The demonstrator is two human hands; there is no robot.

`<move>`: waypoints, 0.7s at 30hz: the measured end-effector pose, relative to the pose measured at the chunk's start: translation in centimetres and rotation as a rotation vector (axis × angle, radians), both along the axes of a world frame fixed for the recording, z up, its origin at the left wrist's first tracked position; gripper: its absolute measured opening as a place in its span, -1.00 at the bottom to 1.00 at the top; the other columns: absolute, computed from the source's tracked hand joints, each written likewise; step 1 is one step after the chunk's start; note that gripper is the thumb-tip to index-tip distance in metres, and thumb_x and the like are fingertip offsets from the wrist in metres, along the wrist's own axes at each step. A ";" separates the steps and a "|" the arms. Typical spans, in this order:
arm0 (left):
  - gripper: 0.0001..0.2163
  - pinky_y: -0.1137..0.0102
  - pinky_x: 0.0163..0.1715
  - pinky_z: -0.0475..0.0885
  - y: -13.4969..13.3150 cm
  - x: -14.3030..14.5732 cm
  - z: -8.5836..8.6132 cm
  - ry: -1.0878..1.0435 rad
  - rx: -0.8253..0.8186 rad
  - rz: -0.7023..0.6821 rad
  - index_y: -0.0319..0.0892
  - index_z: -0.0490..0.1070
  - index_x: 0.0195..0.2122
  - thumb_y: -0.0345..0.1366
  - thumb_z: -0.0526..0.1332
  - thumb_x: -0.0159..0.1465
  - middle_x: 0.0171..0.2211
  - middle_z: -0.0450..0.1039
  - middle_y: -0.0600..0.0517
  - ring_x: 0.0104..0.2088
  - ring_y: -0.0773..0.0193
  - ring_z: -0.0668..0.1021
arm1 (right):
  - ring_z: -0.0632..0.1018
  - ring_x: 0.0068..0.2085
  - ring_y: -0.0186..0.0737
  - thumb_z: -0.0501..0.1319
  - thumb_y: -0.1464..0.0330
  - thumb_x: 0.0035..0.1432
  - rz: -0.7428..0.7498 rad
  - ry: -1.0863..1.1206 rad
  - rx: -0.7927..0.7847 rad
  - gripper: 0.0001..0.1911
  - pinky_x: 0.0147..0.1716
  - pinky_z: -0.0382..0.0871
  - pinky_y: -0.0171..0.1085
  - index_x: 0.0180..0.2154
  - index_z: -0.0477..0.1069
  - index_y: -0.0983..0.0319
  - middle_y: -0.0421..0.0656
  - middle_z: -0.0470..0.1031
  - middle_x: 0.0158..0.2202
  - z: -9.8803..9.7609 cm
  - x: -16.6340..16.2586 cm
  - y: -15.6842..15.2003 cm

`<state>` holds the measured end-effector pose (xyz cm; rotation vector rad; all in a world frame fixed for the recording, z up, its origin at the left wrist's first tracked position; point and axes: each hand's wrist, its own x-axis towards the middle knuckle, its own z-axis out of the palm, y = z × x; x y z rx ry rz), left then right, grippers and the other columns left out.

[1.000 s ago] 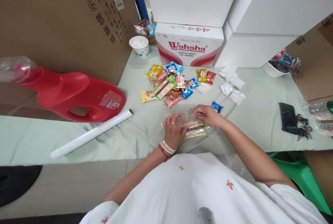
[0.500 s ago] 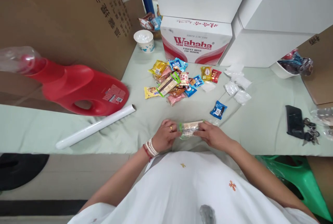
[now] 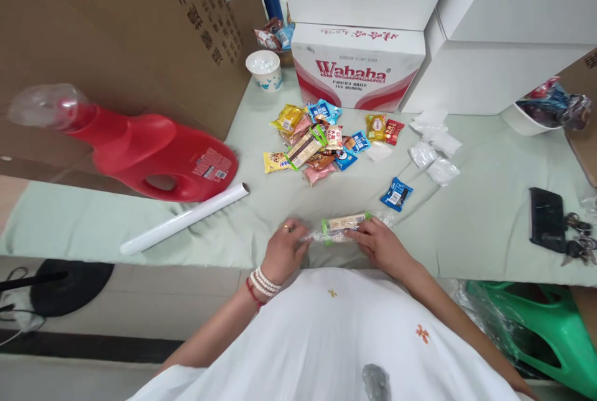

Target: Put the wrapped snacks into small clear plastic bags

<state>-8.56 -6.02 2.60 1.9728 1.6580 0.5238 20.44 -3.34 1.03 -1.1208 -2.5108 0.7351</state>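
A snack bar (image 3: pixel 344 224) in a green-ended wrapper lies near the table's front edge, with clear plastic film (image 3: pixel 317 237) around it. My left hand (image 3: pixel 285 248) pinches the film's left end, a little apart from the bar. On the right end of the bar, the fingers of my right hand (image 3: pixel 380 242) are closed, holding it through the film. More clear film spreads out behind that hand. Just beyond lies a blue snack packet (image 3: pixel 397 194). Farther back is a pile of mixed snack packets, a similar green-ended bar (image 3: pixel 305 147) on top.
A red jug (image 3: pixel 163 155) and a white tube (image 3: pixel 184 219) lie at the left. Folded clear bags (image 3: pixel 424 155) are right of the pile. At the back stand a Wahaba-style printed carton (image 3: pixel 357 68) and a paper cup (image 3: pixel 264 70). A phone (image 3: pixel 546 219) and keys (image 3: pixel 579 239) lie right.
My left hand has moved left off the bar's end, drawing the film out to a narrow strip. My right hand stays on the bar. The whole view has shifted slightly.
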 end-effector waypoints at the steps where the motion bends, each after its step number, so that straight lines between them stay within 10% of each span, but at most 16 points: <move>1: -0.89 0.28 -0.29 0.47 0.1 0.1 0.5 -0.082 -0.054 -0.002 -0.13 0.51 -0.30 -0.28 0.20 0.31 -0.35 0.46 -0.01 -0.33 0.19 0.52 | 0.40 -0.20 -0.12 0.06 0.48 0.42 -0.002 0.004 -0.002 -0.59 -0.16 0.36 -0.15 0.13 0.55 0.09 -0.06 0.48 -0.23 -0.2 -0.1 0.0; 9: -0.80 0.31 -0.33 0.41 3.0 7.2 0.9 -0.028 -0.140 -0.203 -0.11 0.55 -0.18 -0.31 0.11 0.38 -0.29 0.57 -0.02 -0.34 0.18 0.58 | 0.44 -0.18 -0.08 0.06 0.39 0.46 -0.029 0.170 -0.056 -0.64 -0.07 0.43 -0.06 0.09 0.56 0.08 -0.05 0.53 -0.19 0.5 -0.1 -0.4; 15: -0.77 0.19 -0.21 0.40 3.4 8.2 -0.1 0.208 -0.031 -0.178 -0.06 0.54 0.02 -0.22 0.20 0.39 -0.17 0.55 -0.10 -0.16 0.01 0.55 | 0.44 0.00 0.06 0.17 0.17 0.41 -0.698 0.153 0.093 -0.64 0.04 0.41 0.05 0.14 0.48 0.14 0.05 0.44 -0.03 -0.2 1.9 -1.1; 21: -0.73 0.00 -0.03 0.40 4.5 7.2 -0.3 0.192 -0.042 -0.153 -0.09 0.58 -0.11 -0.09 0.39 0.24 0.03 0.47 -0.19 0.10 -0.19 0.42 | 0.35 0.15 0.17 0.22 0.20 0.34 -0.700 0.030 0.030 -0.79 0.15 0.32 0.13 -0.23 0.53 0.19 0.11 0.38 0.05 -0.1 2.5 -0.4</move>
